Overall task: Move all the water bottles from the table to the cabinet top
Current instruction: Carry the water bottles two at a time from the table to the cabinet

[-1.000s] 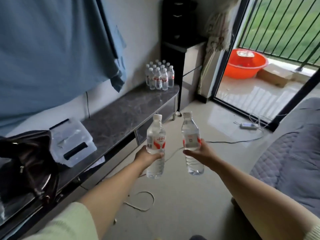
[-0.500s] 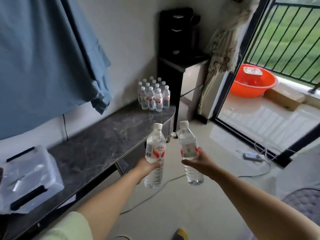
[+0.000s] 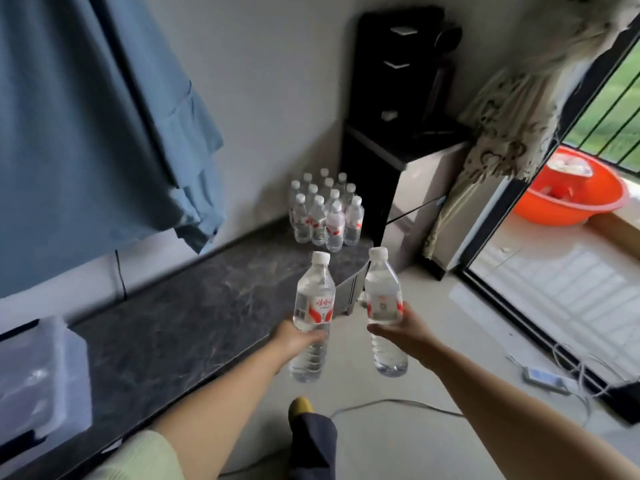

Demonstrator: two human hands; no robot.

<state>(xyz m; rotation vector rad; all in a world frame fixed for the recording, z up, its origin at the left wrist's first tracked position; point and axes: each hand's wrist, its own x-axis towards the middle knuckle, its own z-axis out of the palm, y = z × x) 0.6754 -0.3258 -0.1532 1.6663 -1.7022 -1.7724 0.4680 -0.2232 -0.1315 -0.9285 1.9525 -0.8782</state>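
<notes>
A person's left hand (image 3: 298,339) and right hand (image 3: 403,336) each carry a water bottle (image 3: 313,306) and a second water bottle (image 3: 382,299) upright, fingers wrapped around their middles, caps up. The cluster of water bottles (image 3: 325,211) already standing on the dark marble cabinet top (image 3: 194,306) lies ahead and slightly left, at its far end against the wall. The left hand is nearer the surface; both bottles hang beyond its near edge, above the floor. An orange basin (image 3: 571,199) at far right holds unclear items.
</notes>
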